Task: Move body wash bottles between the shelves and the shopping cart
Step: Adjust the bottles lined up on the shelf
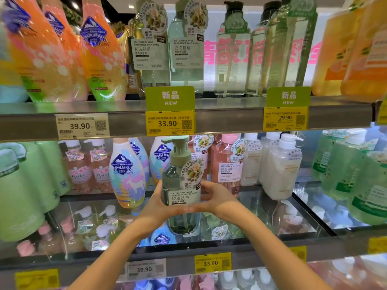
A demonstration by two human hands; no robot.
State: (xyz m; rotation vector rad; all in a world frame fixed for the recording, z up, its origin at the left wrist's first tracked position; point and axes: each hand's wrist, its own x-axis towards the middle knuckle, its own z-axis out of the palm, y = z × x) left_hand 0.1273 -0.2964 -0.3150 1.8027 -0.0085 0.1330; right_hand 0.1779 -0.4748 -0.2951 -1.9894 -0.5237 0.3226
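Both hands, left (156, 203) and right (217, 200), clasp upright green bottle (181, 185), pump up.

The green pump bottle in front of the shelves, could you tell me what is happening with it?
A person holds the green oil control acne body wash bottle upright in both hands, left hand and right hand wrapped around its middle, in front of the middle shelf. Matching bottles stand on the shelf above. No cart is visible.
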